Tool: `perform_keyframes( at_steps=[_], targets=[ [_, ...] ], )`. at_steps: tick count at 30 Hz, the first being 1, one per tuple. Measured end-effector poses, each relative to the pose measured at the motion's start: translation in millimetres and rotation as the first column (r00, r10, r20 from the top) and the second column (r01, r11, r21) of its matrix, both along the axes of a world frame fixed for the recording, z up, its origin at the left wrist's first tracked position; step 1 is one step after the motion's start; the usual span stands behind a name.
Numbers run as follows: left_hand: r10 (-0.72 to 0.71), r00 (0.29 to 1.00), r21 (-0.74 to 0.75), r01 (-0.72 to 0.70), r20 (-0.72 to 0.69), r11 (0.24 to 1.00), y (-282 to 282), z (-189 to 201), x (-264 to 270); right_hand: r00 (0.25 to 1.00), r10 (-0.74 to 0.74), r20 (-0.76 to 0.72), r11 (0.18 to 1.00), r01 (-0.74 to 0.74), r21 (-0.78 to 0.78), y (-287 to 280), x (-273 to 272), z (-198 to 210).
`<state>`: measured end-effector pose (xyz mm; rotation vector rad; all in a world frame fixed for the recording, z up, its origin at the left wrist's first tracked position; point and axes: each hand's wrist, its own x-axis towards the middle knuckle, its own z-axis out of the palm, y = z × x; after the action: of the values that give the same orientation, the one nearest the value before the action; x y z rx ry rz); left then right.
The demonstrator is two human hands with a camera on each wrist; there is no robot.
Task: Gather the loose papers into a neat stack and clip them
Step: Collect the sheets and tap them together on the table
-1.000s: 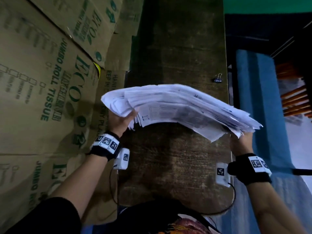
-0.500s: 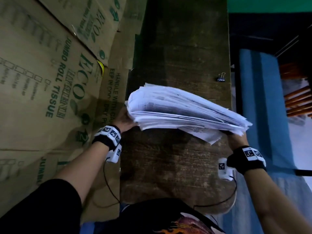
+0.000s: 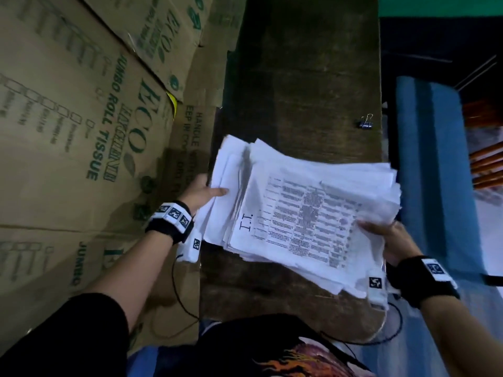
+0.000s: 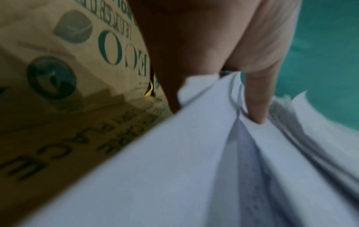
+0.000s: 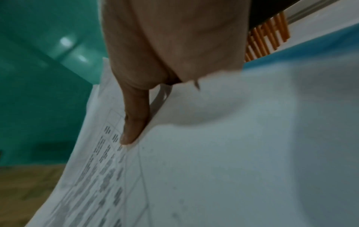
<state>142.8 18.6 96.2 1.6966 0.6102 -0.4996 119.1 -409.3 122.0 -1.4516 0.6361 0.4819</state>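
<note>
The cardboard boxes [image 3: 81,137] filling the left half of the head view carry green print: "ECO", "JUMBO ROLL TISSUE" and, on the box just beside the tabletop [image 3: 307,77], part of "HANDLE" above a line cut down to "EEP IN CO". A smaller word under "ECO" is too blurred to read. In the left wrist view the same "ECO" shows upside down at upper left.

The papers [image 3: 304,213] sit in the middle of the head view, held up over the near part of the dark wooden tabletop, their edges uneven and fanned. The top sheet bears a large "11" and a table of small print, too blurred to read. The left hand [image 3: 202,193] holds the stack's left edge, thumb lying on top; the left wrist view shows the thumb [image 4: 258,99] pressed among the sheets, the other fingers hidden beneath. The right hand [image 3: 394,240] pinches the right edge, its thumb [image 5: 134,122] on the printed sheet, fingers out of sight under the paper.

A black binder clip [image 3: 365,123] lies alone near the tabletop's right edge, well apart from the papers, toward the upper right.
</note>
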Motion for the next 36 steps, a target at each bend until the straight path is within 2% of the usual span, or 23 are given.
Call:
perform_keyframes(
  at_steps=[2,5,8,9,11,12,13,14,15,17,18,19,20,21,23,25,26,28,30,32,34,36],
  targets=[
    [-0.067,0.996,0.094,0.072,-0.053,0.993,-10,-13,-6,0.993,-0.047,-0.110,0.999,0.046,-0.013,1,-16,-23],
    [-0.050,0.991,0.202,0.074,-0.120,0.977,-16,-26,-8,0.966,-0.126,-0.227,0.991,0.112,-0.074,2,-33,-45],
    [-0.104,0.956,0.205,0.164,-0.276,0.965,-6,-32,-15,0.953,-0.193,-0.233,0.979,0.173,-0.104,6,-43,-51],
    [-0.117,0.953,0.185,0.174,-0.281,0.967,-2,-35,-17,0.952,-0.214,-0.218,0.973,0.187,-0.137,10,-47,-52],
    [-0.018,0.986,0.130,0.040,-0.168,0.991,-4,-36,-23,0.959,-0.199,-0.201,0.953,0.141,-0.270,17,-51,-50],
    [0.067,0.993,0.123,-0.055,-0.094,0.991,-8,-34,-25,0.964,-0.151,-0.217,0.931,0.065,-0.359,19,-53,-49],
    [0.155,0.988,0.128,-0.152,-0.014,0.980,-11,-34,-24,0.962,-0.054,-0.268,0.892,-0.075,-0.447,20,-52,-48],
    [0.219,0.974,0.127,-0.224,0.050,0.966,-16,-26,-25,0.938,0.089,-0.336,0.817,-0.262,-0.514,18,-51,-48],
    [0.271,0.957,0.133,-0.283,0.100,0.950,-19,-24,-25,0.870,0.245,-0.428,0.693,-0.466,-0.551,16,-48,-46],
    [0.338,0.929,0.129,-0.357,0.148,0.925,-21,-22,-25,0.622,0.451,-0.640,0.306,-0.782,-0.543,18,-40,-33],
    [0.356,0.923,0.112,-0.373,0.149,0.921,-20,-20,-25,0.514,0.492,-0.702,0.107,-0.837,-0.537,25,-34,-23],
    [0.369,0.915,0.080,-0.385,0.163,0.919,-18,-21,-25,0.460,0.519,-0.721,-0.040,-0.829,-0.557,35,-27,-14],
    [0.375,0.913,0.049,-0.387,0.163,0.921,-17,-20,-26,0.442,0.556,-0.704,-0.141,-0.785,-0.604,49,-19,-1],
    [0.383,0.909,0.023,-0.392,0.165,0.920,-15,-21,-27,0.443,0.591,-0.674,-0.194,-0.733,-0.652,65,-11,9],
    [0.387,0.909,0.002,-0.392,0.154,0.920,-13,-20,-27,0.466,0.646,-0.604,-0.210,-0.652,-0.728,99,6,27],
    [0.365,0.921,0.010,-0.370,0.135,0.929,-12,-17,-28,0.453,0.680,-0.576,-0.213,-0.630,-0.747,125,19,38],
    [0.341,0.933,0.016,-0.345,0.112,0.939,-11,-17,-28,0.448,0.691,-0.568,-0.199,-0.637,-0.745,134,25,41],
    [0.281,0.958,0.039,-0.284,0.058,0.958,-9,-18,-32,0.484,0.676,-0.555,-0.132,-0.662,-0.738,137,35,37],
    [0.301,0.953,0.039,-0.301,0.024,0.953,-7,-24,-37,0.520,0.633,-0.573,-0.078,-0.694,-0.716,130,37,25],
    [0.448,0.894,-0.013,-0.447,0.011,0.894,-12,-26,-44,0.488,0.620,-0.614,-0.095,-0.731,-0.676,119,30,17],
    [0.591,0.807,-0.112,-0.588,-0.013,0.801,-22,-31,-49,0.437,0.601,-0.670,-0.141,-0.767,-0.626,104,20,10],
    [0.673,0.735,-0.202,-0.673,-0.080,0.711,-32,-43,-51,0.382,0.566,-0.731,-0.178,-0.808,-0.561,85,9,3]
  ],
)
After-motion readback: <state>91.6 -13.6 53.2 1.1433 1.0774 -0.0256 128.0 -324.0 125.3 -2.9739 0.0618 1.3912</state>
